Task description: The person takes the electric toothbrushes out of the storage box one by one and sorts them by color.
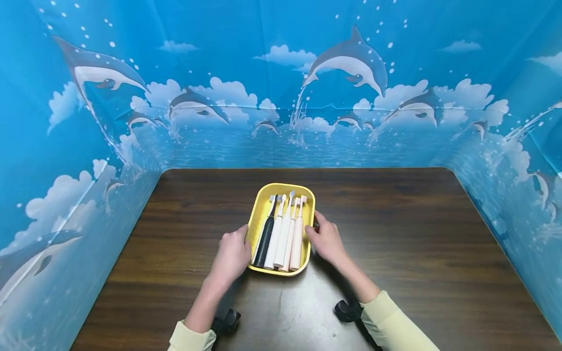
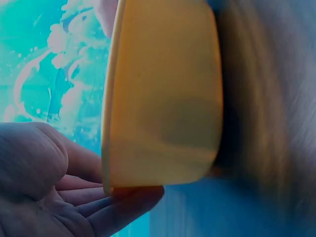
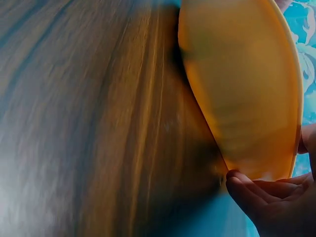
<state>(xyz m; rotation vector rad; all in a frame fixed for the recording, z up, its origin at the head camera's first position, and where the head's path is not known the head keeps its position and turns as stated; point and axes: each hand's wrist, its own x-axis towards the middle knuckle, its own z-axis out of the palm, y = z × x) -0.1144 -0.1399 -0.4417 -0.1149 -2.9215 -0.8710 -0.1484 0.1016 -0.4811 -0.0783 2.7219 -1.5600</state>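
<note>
A yellow plastic tray (image 1: pixel 281 185) with rounded corners is at the middle of the table. Side by side in it lie several electric toothbrushes, heads toward the far end: a black toothbrush (image 1: pixel 264 243) on the left, white toothbrushes (image 1: pixel 282 241) in the middle and pale pink toothbrushes (image 1: pixel 297 243) on the right. My left hand (image 1: pixel 231 254) grips the tray's left side, thumb at the rim and fingers beneath in the left wrist view. On the opposite side my right hand (image 1: pixel 327 240) holds the rim, its fingertips (image 3: pixel 237 180) against the outer wall.
The dark wood-grain table (image 1: pixel 430 253) extends around the tray on all sides. A blue curtain (image 1: pixel 272 58) printed with dolphins and clouds encloses its back, left and right. Black wrist straps (image 1: pixel 347 311) show by the pale yellow sleeves (image 1: pixel 391 321).
</note>
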